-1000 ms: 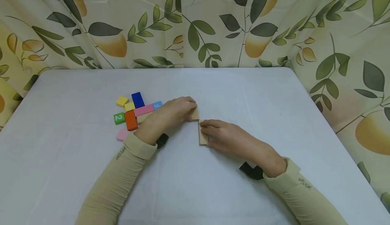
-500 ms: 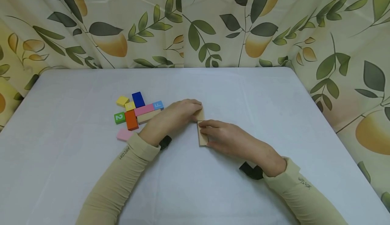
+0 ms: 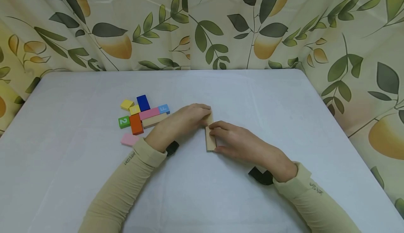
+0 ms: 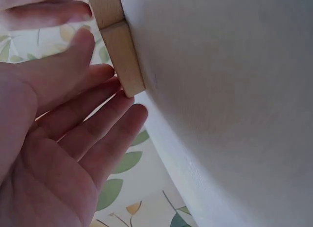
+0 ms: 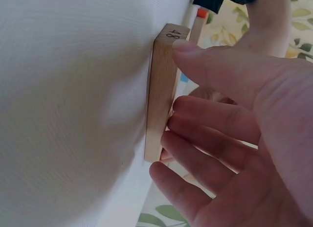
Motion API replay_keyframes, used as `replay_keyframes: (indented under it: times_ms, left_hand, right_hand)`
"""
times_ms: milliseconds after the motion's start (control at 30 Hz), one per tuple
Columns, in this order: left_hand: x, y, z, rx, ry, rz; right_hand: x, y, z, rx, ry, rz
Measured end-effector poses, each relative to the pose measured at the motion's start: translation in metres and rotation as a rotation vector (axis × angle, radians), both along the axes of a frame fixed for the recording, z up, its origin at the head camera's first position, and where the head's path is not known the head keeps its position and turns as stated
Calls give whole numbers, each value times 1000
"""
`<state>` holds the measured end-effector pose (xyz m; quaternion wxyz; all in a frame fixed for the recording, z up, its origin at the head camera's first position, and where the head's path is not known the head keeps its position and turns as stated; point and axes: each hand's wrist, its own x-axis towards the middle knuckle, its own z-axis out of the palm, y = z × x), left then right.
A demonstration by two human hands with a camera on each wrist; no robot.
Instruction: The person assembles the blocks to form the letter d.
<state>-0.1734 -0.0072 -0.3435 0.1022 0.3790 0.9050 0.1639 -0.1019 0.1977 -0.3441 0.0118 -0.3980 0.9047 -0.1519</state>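
Head view: left hand (image 3: 189, 117) and right hand (image 3: 236, 140), fingers loosely extended, touch the far wooden block (image 3: 208, 120) and near wooden block (image 3: 210, 140), abutting on the tabletop (image 3: 189, 198); alignment seems in hand, the next move calling for gentle squaring.

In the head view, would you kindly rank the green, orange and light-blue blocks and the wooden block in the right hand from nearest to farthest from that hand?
From the right hand:
1. Wooden block, at its fingers.
2. Light-blue block, on the colored group's right side.
3. Orange block, farther left.
4. Green block, marked 2, just left of the orange one.
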Motion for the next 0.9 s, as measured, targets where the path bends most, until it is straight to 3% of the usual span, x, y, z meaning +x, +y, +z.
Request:
replay_keyframes:
  times_ms: [200,367,600,900]
  left_hand:
    - [-1,1,0,3,-30,10]
    - [-1,1,0,23,-12,-13]
    - [0,-1,0,28,-7,-24]
    - [0,-3,-1,8,61,-15]
  right_hand:
    - [-3,4,2,-15,-89,-49]
    - [-4,4,1,-11,-155,-100]
    - [-4,3,-1,14,-178,-131]
    - [-5,2,-2,47,-204,-136]
